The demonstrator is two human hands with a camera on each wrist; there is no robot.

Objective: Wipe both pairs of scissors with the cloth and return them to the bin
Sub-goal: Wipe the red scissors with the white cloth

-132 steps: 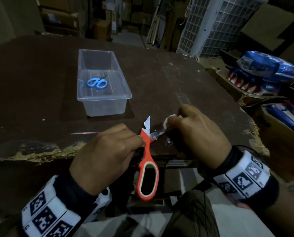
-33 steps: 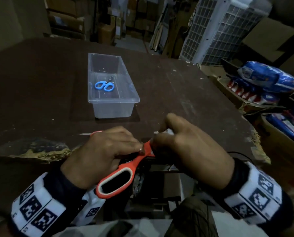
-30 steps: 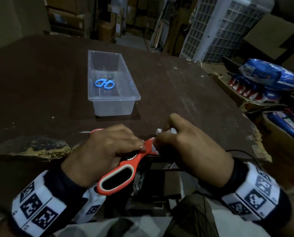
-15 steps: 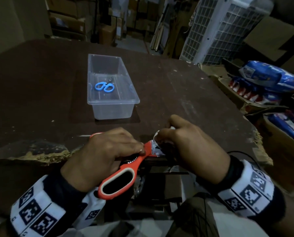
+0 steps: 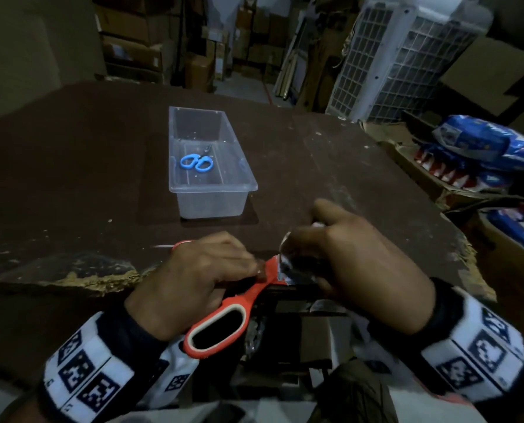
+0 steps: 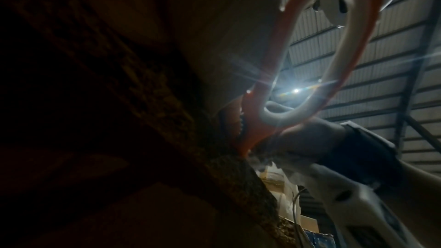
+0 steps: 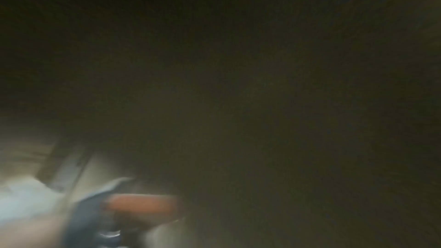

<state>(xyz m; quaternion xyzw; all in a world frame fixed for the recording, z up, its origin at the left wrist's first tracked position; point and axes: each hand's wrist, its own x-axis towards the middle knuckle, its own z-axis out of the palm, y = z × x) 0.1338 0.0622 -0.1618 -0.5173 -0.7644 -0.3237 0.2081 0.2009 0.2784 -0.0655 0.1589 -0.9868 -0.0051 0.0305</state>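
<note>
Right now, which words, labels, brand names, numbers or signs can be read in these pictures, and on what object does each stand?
No text can be read.
Blue packages right of the table: print too blurred to read.
Cardboard boxes at the back: labels too small and dim.
Wristbands: black-and-white square code markers only, no letters.
Orange scissors, blue scissors, clear bin: no marking visible.

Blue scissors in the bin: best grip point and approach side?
Take the blue scissors by the twin handle loops, coming straight down from above: they lie flat on the bin floor, walls block sideways approaches, and the thin blades point away toward the far end.
</note>
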